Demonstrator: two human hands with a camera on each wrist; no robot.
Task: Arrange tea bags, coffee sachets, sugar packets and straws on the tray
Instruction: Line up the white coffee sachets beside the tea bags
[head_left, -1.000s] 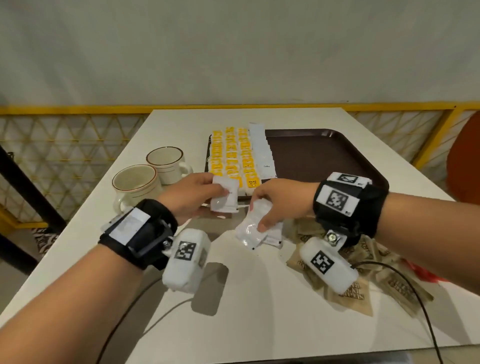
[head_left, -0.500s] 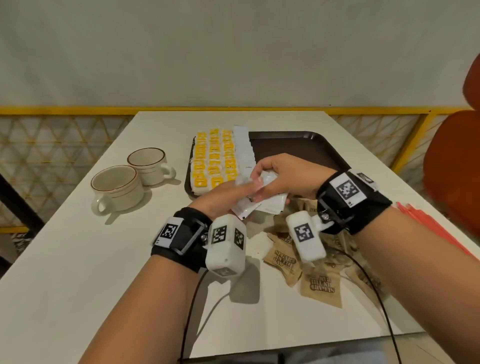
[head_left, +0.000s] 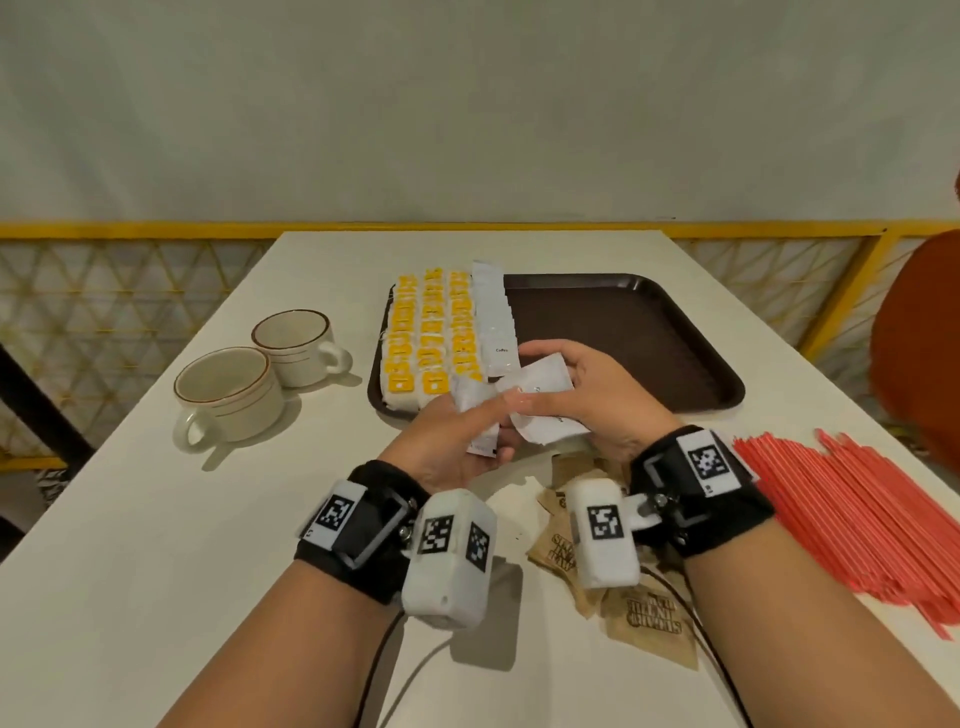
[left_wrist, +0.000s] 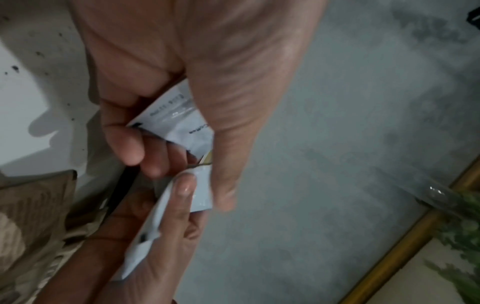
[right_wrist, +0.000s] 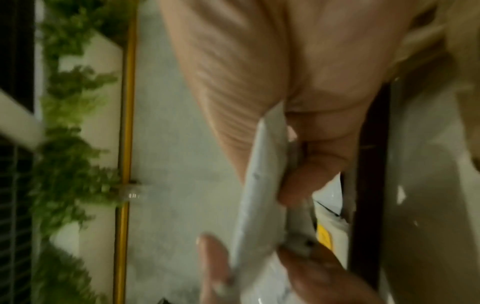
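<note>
Black wristbands (head_left: 696, 499), white marker-tagged camera boxes (head_left: 449, 556), thin black cables (head_left: 371, 670).

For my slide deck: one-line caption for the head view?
Both hands hold white coffee sachets above the tray's near edge.

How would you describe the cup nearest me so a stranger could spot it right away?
Start at the dark tray in the middle of the white table and look to its left, where two cream cups stand side by side. The nearer cup is the one closer to you; its handle points towards you, unlike the farther cup.
</note>
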